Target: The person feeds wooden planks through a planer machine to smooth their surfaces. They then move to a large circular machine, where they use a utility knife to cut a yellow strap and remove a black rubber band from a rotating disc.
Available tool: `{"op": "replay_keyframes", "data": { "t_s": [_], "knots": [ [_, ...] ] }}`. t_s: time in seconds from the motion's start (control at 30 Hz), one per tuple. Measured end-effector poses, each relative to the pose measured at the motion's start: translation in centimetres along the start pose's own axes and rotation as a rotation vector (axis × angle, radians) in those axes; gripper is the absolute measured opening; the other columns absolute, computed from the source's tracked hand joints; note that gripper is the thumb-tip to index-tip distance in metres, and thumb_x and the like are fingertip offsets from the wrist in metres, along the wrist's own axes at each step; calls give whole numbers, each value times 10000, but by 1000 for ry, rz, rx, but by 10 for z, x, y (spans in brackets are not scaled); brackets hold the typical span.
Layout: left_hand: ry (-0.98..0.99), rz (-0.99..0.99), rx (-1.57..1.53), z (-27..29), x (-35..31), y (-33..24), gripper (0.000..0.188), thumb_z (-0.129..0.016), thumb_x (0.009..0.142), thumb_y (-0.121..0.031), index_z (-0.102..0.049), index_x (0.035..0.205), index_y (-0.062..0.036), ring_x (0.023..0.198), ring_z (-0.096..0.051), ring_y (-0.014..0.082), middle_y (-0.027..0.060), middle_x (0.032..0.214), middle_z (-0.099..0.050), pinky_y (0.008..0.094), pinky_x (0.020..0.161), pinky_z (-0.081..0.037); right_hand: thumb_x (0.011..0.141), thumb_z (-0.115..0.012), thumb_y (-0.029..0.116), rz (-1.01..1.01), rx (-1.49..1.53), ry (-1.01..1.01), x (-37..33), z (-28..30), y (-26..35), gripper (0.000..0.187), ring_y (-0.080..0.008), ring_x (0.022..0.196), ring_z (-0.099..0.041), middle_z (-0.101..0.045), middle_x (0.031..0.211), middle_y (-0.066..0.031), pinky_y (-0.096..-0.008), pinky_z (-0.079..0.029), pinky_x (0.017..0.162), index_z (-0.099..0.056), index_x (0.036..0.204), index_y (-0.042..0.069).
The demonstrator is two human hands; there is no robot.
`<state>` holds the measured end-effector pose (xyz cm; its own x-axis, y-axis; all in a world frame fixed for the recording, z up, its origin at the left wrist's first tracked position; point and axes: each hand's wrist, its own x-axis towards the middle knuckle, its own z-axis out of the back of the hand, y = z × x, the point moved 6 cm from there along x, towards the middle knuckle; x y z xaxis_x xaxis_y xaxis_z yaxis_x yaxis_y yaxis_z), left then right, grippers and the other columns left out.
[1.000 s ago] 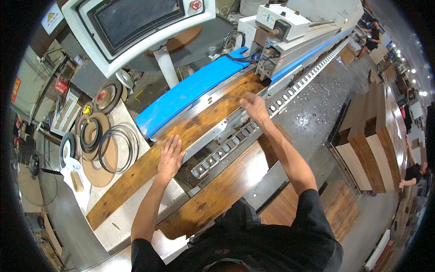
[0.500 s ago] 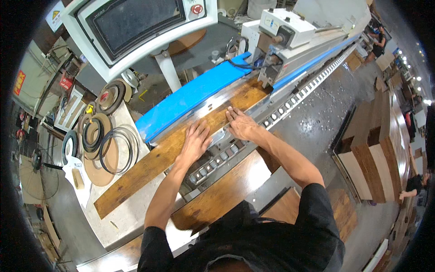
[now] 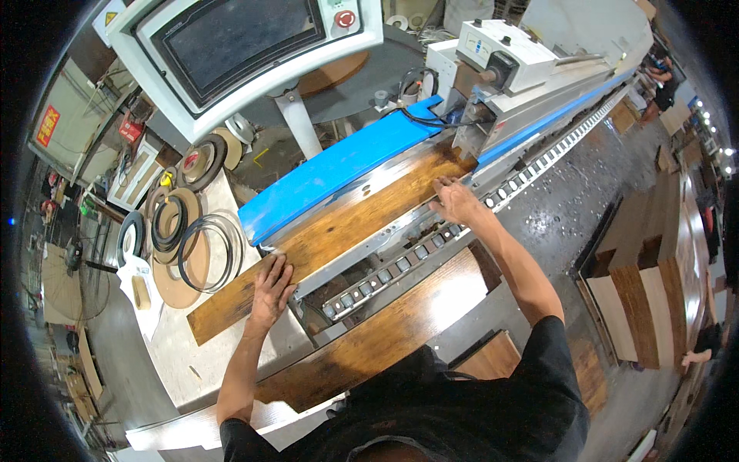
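Observation:
A long brown wood-grain board point(image 3: 346, 225) lies across the machine's bed, its far right end against the machine head point(image 3: 493, 115). My left hand point(image 3: 271, 294) rests on the board's near edge towards its left end, fingers stretched out. Farther right, my right hand point(image 3: 457, 202) touches the near edge by the machine head, with its fingers laid over the top. Neither hand is wrapped round the board. A blue guard plate point(image 3: 339, 173) runs along the board's far side. Nearer to me, a second wood-grain board point(image 3: 385, 327) lies beside a row of rollers point(image 3: 385, 276).
A control screen point(image 3: 242, 46) with a red button stands at the back left. Rolls of edge banding point(image 3: 165, 223) lie on the table at left. Stacked panels point(image 3: 654, 269) stand at right, where part of another person's arm point(image 3: 697, 356) shows. A conveyor track point(image 3: 570, 138) stretches to the far right.
The board has slid right, towards the machine head. My right hand has travelled with it to the right, while my left hand has shifted back left along the board.

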<state>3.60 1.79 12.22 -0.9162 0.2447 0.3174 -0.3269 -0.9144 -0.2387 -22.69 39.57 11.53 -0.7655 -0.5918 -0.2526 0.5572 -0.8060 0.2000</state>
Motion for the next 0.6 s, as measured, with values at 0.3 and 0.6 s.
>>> {"op": "replay_keyframes", "data": {
  "t_s": [0.3,0.6],
  "knots": [
    [-82,-104,-31,-58,59,-29,530,-703,877,-178,-517,1365,-90,1371,-381,378,131,1484,-436,542,1073,-341,984,-530,305,169,287,-184,-121,16,97,574,-406,1333,-432,-462,1433,-251,-460,-314,1155,-403,1445,-13],
    [-85,-84,-35,-94,135,-82,432,-661,903,-191,-592,1291,-15,1346,-403,384,175,1448,-467,540,1078,-335,935,-603,245,252,317,-450,-165,-1,120,464,-404,1203,-536,-576,1294,-236,-507,-358,1106,-551,1306,-30]
  ]
}}
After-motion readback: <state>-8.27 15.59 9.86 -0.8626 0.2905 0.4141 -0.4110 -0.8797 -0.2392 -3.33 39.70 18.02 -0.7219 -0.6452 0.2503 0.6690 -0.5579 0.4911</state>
